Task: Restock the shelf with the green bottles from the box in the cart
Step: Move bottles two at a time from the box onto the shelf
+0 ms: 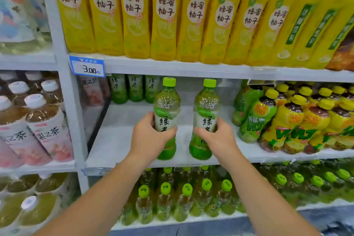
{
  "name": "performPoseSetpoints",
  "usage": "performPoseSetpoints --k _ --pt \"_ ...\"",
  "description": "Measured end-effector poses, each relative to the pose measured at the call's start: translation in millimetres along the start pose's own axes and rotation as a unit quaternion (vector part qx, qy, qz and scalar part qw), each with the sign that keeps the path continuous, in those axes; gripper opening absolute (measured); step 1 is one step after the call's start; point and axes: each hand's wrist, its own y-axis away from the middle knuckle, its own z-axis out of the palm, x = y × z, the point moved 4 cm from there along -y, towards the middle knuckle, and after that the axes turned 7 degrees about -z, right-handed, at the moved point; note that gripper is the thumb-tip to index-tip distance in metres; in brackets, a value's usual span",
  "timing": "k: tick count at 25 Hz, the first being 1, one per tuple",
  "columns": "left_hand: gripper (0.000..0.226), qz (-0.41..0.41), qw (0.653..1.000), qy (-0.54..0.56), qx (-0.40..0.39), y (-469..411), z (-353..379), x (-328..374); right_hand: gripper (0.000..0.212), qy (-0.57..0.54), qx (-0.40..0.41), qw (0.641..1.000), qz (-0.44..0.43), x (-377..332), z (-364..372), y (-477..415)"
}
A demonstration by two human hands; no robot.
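Observation:
Two green tea bottles with lime caps stand upright near the front of the white middle shelf [118, 140]. My left hand [149, 138] grips the left bottle [167, 105] around its label. My right hand [218, 138] grips the right bottle [206, 105] the same way. Three more green tea bottles [135, 90] stand at the back left of the same shelf. The cart and the box are out of view.
Yellow and green lemon tea bottles [287, 120] crowd the shelf's right side. Tall yellow bottles [164, 15] fill the shelf above, with a price tag [87, 66] on its edge. Green-capped bottles [183, 197] sit below. Pink-labelled bottles [42, 120] fill the left bay.

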Motion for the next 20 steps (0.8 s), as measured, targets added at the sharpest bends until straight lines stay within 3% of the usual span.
performPoseSetpoints --k 8,13,17,20 --pt "0.04 0.085 0.994 0.061 0.025 -36.9 30.9 -43.9 0.033 -0.017 0.043 0.993 -0.111 58.6 17.6 -23.4" --pt "0.043 0.131 0.989 0.063 0.021 -39.6 39.7 -46.8 0.033 -0.015 0.008 0.99 -0.141 61.2 21.6 -27.2" --pt "0.059 0.135 0.99 -0.024 -0.016 -37.1 34.2 -58.8 0.063 0.021 -0.034 0.985 -0.168 64.1 11.9 -16.1" --pt "0.052 0.106 0.989 -0.098 -0.018 -42.2 27.3 -74.2 0.049 0.07 0.0 0.977 -0.2 71.1 5.9 -15.1"
